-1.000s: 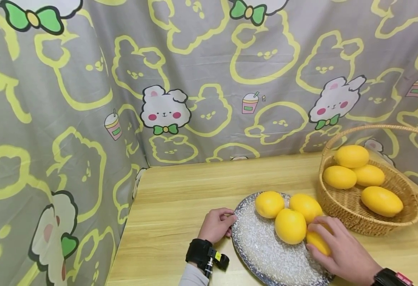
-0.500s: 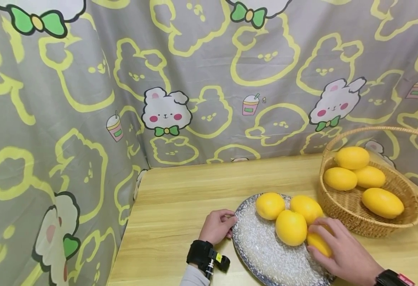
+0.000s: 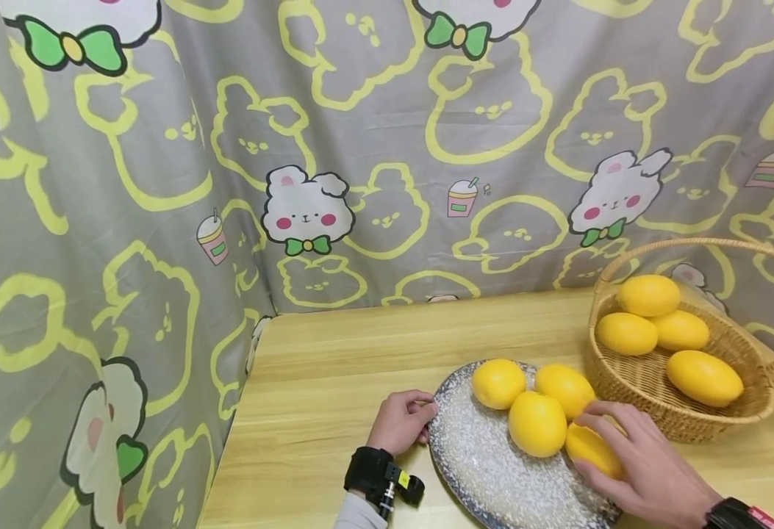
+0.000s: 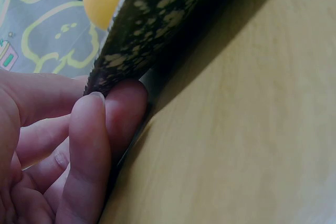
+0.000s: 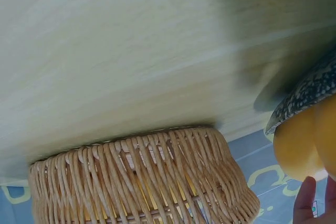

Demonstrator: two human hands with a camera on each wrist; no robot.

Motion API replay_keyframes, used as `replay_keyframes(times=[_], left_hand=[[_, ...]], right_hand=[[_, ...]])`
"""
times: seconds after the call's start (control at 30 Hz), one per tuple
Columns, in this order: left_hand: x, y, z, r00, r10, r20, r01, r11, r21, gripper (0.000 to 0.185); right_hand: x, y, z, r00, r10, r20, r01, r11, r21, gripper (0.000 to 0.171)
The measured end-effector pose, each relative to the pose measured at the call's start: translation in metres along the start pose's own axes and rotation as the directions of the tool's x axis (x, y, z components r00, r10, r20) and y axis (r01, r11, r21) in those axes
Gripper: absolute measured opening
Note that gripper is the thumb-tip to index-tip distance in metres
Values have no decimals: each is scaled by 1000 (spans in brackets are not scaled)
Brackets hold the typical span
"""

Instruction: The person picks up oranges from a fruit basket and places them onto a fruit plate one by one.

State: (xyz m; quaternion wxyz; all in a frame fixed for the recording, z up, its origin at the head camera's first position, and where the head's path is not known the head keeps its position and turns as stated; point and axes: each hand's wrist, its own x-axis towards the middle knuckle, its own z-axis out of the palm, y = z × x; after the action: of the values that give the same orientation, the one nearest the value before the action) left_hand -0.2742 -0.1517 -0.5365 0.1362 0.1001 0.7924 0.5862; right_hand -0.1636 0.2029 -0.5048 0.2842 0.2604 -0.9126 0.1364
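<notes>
My left hand (image 3: 400, 422) pinches the left rim of a round speckled plate (image 3: 479, 470). In the left wrist view its fingers and thumb meet at the rim, and the plate's dark underside tilts up off the table. Three yellow lemons (image 3: 537, 424) lie together on the plate. Beside them, on the right, my right hand (image 3: 645, 463) curls its fingers and thumb around another lemon (image 3: 590, 447), which rests on the plate. The right wrist view shows only fingertips (image 5: 304, 198) close under yellow fruit (image 5: 296, 145) at the plate's edge.
A wicker basket (image 3: 658, 415) with a tall handle stands right of the plate, close behind my right hand. Several lemons (image 3: 704, 377) lie inside it. The wooden table (image 3: 334, 353) meets a patterned grey curtain (image 3: 387, 110) at the back and left.
My right hand has shifted slightly right, so more of the lemon beneath its fingers shows. The left hand, plate and other lemons have stayed put; the head view has tilted slightly.
</notes>
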Motion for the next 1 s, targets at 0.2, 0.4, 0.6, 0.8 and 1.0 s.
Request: replay_keyframes(times=[0.2,0.4,0.6,0.8,1.0], left_hand=[[0,0,0,1000,13,-2,-13,1000,-14,30],[-1,0,-1,1000,13,-5,-13,1000,-17,30],[-1,0,0,1000,6,-5,-6,1000,-14,30],[-1,-1,0,1000,-3,-5,3,1000,-1,31],[-1,1,0,1000,5,-11,-5,1000,-7,30]], right_hand=[[2,2,-4,1000,-8,-4,8,1000,-1,56],[7,4,-11,1000,2,-7,-2,1000,-1,55],[9,7,-15,1000,-6,-13,6,1000,11,52],[9,7,-18,1000,28,1,-28,999,-27,51],[12,9,-27,993,108,43,-105,992,-66,49]])
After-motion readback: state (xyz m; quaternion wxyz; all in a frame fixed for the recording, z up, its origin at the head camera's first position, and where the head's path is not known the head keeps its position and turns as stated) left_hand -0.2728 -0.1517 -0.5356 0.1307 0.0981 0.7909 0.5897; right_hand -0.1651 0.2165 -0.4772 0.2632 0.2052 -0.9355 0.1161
